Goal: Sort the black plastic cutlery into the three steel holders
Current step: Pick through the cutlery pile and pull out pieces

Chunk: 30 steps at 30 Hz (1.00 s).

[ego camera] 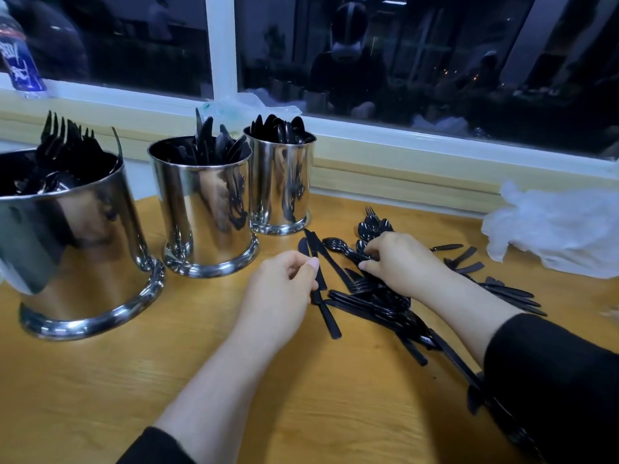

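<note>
On your far left stood the holder of forks, then the middle holder with what looked like knives, then the third holder filled with spoons, all three on the wooden table under the window. Next along, your left hand had its fingers curled, thumb and forefinger pinching a small group of knives lying just right of the third holder. Your right hand was bent over the loose pile, fingertips pressed among the spoons; I could not tell whether it had closed on one. Crumpled clear plastic lay farthest right. These pieces were probably light, thin, glossy and a little springy, so they would slide and tangle. Taking them at mid-handle, several aligned together, should have held better than pinching blades or bowls.
</note>
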Available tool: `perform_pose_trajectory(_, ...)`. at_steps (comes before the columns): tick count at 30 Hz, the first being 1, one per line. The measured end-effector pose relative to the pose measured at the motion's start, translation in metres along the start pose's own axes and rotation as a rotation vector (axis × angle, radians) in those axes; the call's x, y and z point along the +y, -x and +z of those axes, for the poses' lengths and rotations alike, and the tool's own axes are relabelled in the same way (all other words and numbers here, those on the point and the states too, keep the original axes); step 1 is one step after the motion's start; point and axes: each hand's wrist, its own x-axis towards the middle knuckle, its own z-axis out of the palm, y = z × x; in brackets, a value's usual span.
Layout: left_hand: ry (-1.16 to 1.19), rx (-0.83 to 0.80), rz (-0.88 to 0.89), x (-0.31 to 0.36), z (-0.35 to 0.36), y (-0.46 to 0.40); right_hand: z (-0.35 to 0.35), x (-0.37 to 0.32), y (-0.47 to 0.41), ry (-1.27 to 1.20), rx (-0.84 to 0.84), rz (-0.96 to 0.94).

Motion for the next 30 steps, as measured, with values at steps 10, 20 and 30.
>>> perform_pose_trajectory(10,0.046,0.023,0.026,-0.003,0.003,-0.005,0.021,-0.004,-0.013,0.099,0.101,-0.019)
perform_pose_trajectory(20,0.055,0.028,0.044,-0.002,0.001,-0.004,0.004,0.007,-0.005,-0.071,0.214,0.046)
perform_pose_trajectory(30,0.297,-0.229,-0.012,0.011,0.024,0.017,-0.019,-0.026,0.1,-0.804,-0.037,-0.043)
